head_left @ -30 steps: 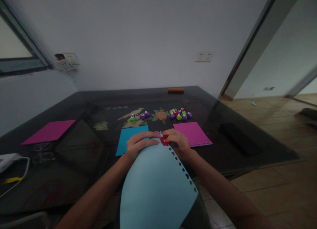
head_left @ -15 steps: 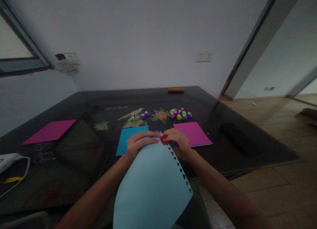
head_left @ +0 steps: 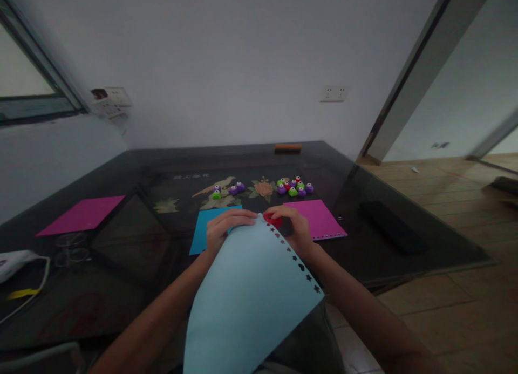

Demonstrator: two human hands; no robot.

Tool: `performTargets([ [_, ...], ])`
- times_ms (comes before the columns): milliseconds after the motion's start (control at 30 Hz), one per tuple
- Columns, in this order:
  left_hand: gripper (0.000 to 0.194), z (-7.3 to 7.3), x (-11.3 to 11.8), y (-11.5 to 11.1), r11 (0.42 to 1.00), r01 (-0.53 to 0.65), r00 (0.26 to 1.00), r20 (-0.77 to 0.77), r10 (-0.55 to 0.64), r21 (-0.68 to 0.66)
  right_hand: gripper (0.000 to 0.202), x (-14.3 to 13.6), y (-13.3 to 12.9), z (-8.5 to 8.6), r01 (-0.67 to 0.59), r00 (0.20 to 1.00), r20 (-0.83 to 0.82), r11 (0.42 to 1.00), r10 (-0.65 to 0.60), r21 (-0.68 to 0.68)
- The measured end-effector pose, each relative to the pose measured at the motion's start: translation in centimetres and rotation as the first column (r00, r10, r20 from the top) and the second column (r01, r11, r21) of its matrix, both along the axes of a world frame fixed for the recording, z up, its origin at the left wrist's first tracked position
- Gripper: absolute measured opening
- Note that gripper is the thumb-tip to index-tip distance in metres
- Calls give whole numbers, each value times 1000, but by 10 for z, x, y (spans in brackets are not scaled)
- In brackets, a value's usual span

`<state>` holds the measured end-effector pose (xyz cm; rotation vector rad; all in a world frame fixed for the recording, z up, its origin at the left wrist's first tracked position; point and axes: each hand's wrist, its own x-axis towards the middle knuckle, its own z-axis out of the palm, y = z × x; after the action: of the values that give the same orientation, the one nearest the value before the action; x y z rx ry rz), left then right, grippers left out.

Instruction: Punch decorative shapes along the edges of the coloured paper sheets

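A light blue sheet of paper hangs toward me, with a row of small punched star and heart shapes along its right edge. At its top left, my left hand is closed on the paper's upper edge. My right hand has its fingers curled round a small red paper punch at the paper's top right edge. Behind the hands lie a blue sheet on the left and a pink sheet with a punched lower edge on the right.
Several purple, green and red punches sit at the back right; a smaller group is left of them. Another pink sheet, a white power strip, a black flat object and an orange-brown bar lie on the dark table.
The red punch has moved slightly right and up at the paper's edge, and the right fingers have opened out somewhat. The paper's lower right corner has swung up and right.
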<state>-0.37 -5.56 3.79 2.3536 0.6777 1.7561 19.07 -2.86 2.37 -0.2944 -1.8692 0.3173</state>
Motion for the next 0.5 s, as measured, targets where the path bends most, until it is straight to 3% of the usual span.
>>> performTargets([
  [133, 23, -2, -1, 6, 996, 28, 996, 88, -20, -88, 26, -1, 7, -3, 8, 999, -45, 980, -17, -200],
  [233, 16, -5, -2, 10, 956, -10, 985, 160, 60, -292, 25, -3, 13, -5, 37, 998, -41, 930, -56, -367],
  [333, 16, -7, -2, 15, 849, 15, 944, 287, 162, -528, 30, -6, 19, -7, 66, 995, -21, 834, -93, -547],
  [500, 14, -7, 3, 21, 583, 341, 809, 546, 218, -738, 36, -7, 31, -17, -65, 990, -133, 673, -50, -737],
])
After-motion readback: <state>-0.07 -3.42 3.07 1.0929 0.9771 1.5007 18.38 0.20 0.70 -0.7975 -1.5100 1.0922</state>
